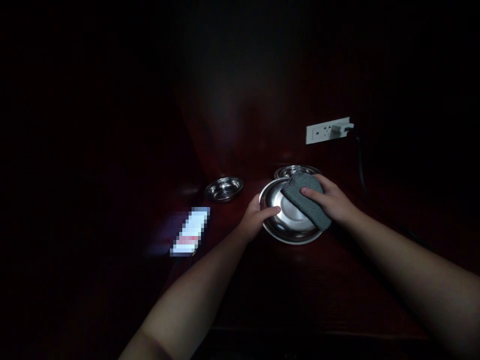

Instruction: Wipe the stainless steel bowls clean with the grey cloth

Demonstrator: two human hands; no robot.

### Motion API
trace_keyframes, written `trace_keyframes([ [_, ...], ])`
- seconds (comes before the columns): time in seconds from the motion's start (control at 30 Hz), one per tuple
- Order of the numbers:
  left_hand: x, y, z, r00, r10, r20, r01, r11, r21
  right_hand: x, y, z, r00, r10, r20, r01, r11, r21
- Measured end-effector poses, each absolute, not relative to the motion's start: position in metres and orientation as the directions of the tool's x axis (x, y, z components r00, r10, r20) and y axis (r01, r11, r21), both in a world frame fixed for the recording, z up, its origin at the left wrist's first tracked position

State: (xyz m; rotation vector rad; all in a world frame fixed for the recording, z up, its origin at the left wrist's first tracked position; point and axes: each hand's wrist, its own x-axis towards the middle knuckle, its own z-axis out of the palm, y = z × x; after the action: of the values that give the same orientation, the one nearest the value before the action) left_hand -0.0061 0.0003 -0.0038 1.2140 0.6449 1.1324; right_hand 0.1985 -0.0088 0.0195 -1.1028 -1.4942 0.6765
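Observation:
A shiny steel plate point(290, 232) is tilted up above the dark wooden table. My left hand point(257, 216) grips its left rim, thumb lying across the inner face. My right hand point(332, 200) is closed on a grey cloth point(305, 200) that is pressed against the plate's upper right part. The cloth drapes down over the plate's right rim.
A small steel bowl point(224, 188) sits on the table to the left. Another steel dish point(292, 171) lies just behind the held plate. A lit phone screen point(190, 231) rests at the left. A white wall socket point(325, 131) with a plug and dark cable is behind.

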Motion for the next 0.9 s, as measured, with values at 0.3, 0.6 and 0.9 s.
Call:
trace_keyframes([
  [0.3, -0.004, -0.002, -0.001, 0.378, 0.907, 0.184, -0.328, -0.054, 0.943, 0.199, -0.010, 0.020, 0.016, 0.899, 0.437, 0.272, 0.417, -0.867],
  [0.6, -0.003, -0.002, -0.006, 0.349, 0.915, 0.201, -0.358, -0.068, 0.931, 0.200, -0.010, 0.021, 0.021, 0.899, 0.437, 0.296, 0.412, -0.861],
  [0.9, -0.005, -0.004, 0.000, 0.363, 0.910, 0.200, -0.593, 0.060, 0.803, 0.198, 0.000, 0.014, 0.248, 0.879, 0.407, 0.052, 0.407, -0.912],
])
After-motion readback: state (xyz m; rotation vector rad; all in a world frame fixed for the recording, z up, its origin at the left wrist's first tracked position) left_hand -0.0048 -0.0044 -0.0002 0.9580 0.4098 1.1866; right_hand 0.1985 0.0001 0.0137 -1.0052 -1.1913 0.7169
